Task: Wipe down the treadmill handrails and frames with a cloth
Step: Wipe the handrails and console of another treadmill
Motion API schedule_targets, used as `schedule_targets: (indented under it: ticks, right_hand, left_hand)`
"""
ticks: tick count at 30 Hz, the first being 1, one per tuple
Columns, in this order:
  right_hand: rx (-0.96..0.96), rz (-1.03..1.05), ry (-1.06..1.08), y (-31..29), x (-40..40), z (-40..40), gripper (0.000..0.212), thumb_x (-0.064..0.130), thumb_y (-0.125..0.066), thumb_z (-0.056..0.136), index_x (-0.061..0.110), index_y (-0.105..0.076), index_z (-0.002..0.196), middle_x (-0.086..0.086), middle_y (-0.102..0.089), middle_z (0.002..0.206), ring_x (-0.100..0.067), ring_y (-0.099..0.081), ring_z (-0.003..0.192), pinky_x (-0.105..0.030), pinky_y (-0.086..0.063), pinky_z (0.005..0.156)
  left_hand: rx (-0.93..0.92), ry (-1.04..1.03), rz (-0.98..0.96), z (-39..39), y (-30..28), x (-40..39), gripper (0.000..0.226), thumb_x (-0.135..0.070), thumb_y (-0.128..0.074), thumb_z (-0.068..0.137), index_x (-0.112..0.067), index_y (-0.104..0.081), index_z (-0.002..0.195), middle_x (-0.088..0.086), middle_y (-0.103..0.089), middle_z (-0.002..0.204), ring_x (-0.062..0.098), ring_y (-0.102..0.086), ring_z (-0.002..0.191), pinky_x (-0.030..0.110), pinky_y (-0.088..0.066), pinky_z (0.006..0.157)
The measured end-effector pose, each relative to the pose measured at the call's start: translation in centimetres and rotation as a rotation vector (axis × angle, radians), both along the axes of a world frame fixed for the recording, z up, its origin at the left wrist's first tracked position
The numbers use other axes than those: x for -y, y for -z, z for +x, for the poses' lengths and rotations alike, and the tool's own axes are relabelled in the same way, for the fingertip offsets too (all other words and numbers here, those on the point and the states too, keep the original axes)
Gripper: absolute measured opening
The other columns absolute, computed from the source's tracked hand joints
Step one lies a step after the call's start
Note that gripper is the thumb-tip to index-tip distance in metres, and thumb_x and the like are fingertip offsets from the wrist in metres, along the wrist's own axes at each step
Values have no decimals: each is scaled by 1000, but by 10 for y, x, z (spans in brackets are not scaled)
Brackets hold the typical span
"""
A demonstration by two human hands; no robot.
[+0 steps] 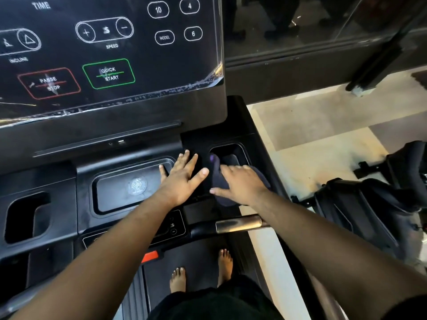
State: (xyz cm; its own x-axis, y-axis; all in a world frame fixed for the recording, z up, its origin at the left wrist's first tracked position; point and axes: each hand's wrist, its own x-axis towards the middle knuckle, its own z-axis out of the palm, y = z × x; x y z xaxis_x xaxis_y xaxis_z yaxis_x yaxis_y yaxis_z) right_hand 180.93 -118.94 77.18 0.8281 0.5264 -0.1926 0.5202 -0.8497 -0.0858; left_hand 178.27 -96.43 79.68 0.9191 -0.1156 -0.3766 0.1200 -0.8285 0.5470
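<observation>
Pressing dark cloth (221, 181) flat onto console ledge beside right cup holder (228, 155) | right hand (240, 181) is lying on cloth, fingers straight, spreading pressure | left hand (182, 179) is resting splayed, released, on treadmill console (69, 181), probably bracing | handrail (238, 224) is waiting unwiped below.

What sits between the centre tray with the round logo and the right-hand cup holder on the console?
In the head view, the left hand lies flat with fingers spread on the black console there, between the tray and the cup holder. The dark cloth lies under the right hand.
</observation>
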Motion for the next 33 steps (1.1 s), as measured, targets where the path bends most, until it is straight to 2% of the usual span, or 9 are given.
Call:
schedule_targets:
  ticks: [2,5,7,12,15,20,25,28,33]
  right_hand:
    - [-118,-14,51,-11,-4,24,80,87,-26,89,18,-60,109,-9,-70,103,-33,-67,100,-43,-50,81]
    - [-224,28,240,-14,-36,30,70,75,-20,98,20,-58,121,-13,-70,117,-35,-63,114,-44,-45,84]
    - [-92,68,338,-2,-50,8,67,66,-25,101,14,-53,133,-14,-67,129,-33,-61,122,-43,-44,97]
    - [103,115,-181,22,8,-22,79,67,-30,97,23,-22,163,-7,-17,171,-26,-21,157,-61,-17,123]
    - [51,-87,-317,18,38,16,86,76,-25,96,22,-19,163,-6,-19,171,-24,-16,158,-67,-5,123]
    - [-57,-117,-152,3,19,39,88,78,-13,96,20,-44,154,0,-32,167,-16,-16,158,-60,8,124]
    - [36,89,155,13,-16,-2,81,76,-17,93,19,-62,128,1,-69,123,-21,-59,123,-51,-24,119]
    - [81,141,105,10,-4,-13,63,68,-26,97,20,-64,111,2,-69,106,-24,-62,109,-45,-35,105]
    - [121,328,86,-7,13,-15,38,52,-45,99,24,-65,116,3,-69,113,-26,-61,111,-44,-40,91]
  left_hand:
    - [-6,2,20,0,-1,0,97,-86,-16,83,-33,-17,164,-9,4,173,5,13,157,56,21,121]
    - [-23,11,29,-1,2,1,105,-92,-15,79,-32,-16,164,-10,6,173,4,16,156,56,24,119]
    - [-34,19,46,3,3,3,102,-90,-17,82,-31,-14,165,-11,9,172,4,19,155,57,25,118]
    - [-39,26,63,3,6,4,116,-95,-5,69,-30,-9,165,-13,13,171,2,23,153,56,27,116]
    - [-32,12,56,3,6,3,114,-94,-6,71,-31,-7,165,-14,11,171,1,22,153,56,27,117]
    - [-39,3,48,2,5,4,114,-94,-8,71,-31,-7,165,-15,12,171,0,23,152,55,27,118]
    - [-35,5,95,4,3,6,114,-97,-14,72,-31,-9,165,-14,10,172,2,21,154,58,23,119]
    - [-19,16,116,2,-3,7,116,-98,-13,69,-32,-10,165,-11,8,172,4,18,155,63,18,120]
    - [25,92,203,-2,-20,19,122,-100,2,66,-29,-29,161,-5,-17,172,13,1,159,66,13,120]
